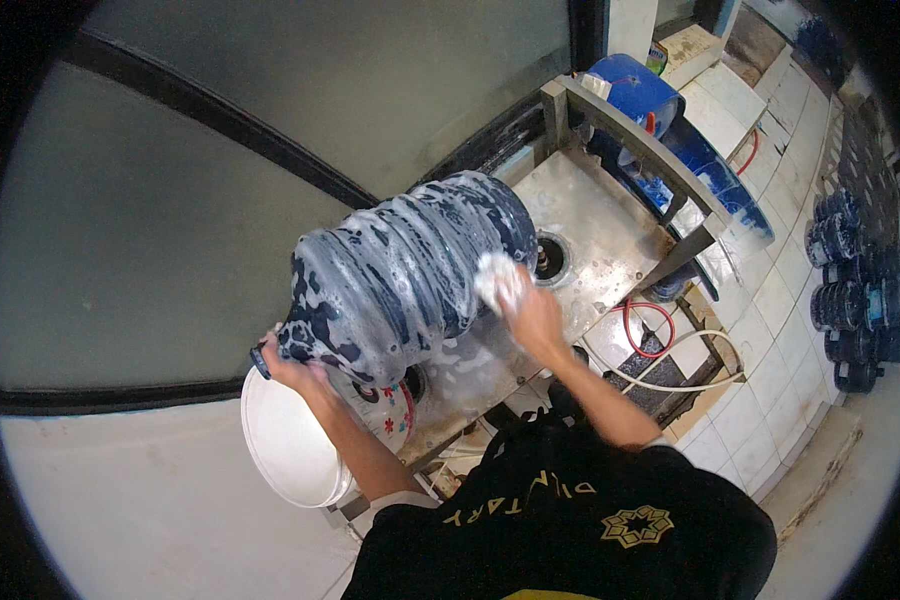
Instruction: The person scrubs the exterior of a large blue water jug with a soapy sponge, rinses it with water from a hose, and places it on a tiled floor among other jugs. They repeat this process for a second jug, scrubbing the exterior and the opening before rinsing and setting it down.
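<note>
A big blue water jug (395,265), ribbed and coated in white suds, lies on its side on a metal bench (610,225). Its neck points to the lower left, where my left hand (295,368) is closed around it. A dark cap or ring (259,360) shows at the neck's end. My right hand (535,320) grips a soapy white sponge or cloth (500,283), foam hiding its exact kind. That hand is close to the jug's lower right side, near the base. Beside the base, a round dark fitting (550,257) sits in the bench top.
A white bucket (290,440) stands below the jug's neck. Blue plastic drums (638,92) are beyond the bench's raised metal rail (640,140). Red and cream hoses (685,375) curl over the tiled floor. Several dark blue jugs (850,290) are grouped at far right. Framed panels (170,250) rise behind the bench.
</note>
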Demonstrator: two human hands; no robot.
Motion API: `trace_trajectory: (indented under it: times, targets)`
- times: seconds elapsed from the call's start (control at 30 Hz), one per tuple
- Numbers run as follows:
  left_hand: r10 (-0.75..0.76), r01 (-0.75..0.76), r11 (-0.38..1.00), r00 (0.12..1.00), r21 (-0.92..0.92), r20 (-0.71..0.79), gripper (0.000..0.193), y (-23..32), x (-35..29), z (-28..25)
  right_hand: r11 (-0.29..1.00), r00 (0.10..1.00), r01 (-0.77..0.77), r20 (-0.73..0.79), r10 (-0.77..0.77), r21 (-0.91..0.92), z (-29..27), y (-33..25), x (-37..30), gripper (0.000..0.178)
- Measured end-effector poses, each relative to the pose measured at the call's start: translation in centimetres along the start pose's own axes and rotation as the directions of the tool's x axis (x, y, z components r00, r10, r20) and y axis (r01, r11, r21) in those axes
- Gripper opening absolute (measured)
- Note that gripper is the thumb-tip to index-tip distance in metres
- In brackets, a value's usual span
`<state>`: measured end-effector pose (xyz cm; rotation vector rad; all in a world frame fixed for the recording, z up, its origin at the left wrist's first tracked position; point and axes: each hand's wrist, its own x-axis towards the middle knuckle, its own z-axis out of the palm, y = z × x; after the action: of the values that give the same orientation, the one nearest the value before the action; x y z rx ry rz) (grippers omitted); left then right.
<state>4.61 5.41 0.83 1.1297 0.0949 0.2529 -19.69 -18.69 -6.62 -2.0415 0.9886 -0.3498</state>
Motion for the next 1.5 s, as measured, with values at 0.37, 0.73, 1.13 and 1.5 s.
trace_trajectory:
  times: [0.37,0.73,1.13,1.5]
  targets:
    - [-0.021,0.020,1.000,0.999,0.013,0.042,0.018,-0.3,-1.0,1.7,0.960,0.983,0.164,-0.040,-0.177,-0.226,-3.4,-1.9,8.4,0.046]
    - [-0.005,0.041,0.988,0.971,-0.149,0.238,0.017,0.3,0.1,-0.7,0.983,0.956,0.166,-0.231,-0.179,-0.075,-2.2,1.8,11.1,0.042]
    - [-0.115,0.123,0.986,0.991,0.115,-0.074,0.028,0.8,1.1,-0.6,0.991,0.990,-0.111,-0.077,0.117,0.073,-2.3,8.1,-3.7,0.046]
    - [-0.091,0.093,0.981,0.996,0.171,-0.021,0.027,0.4,1.0,2.0,0.964,0.960,0.138,-0.270,-0.074,0.228,-4.6,10.0,9.1,0.044]
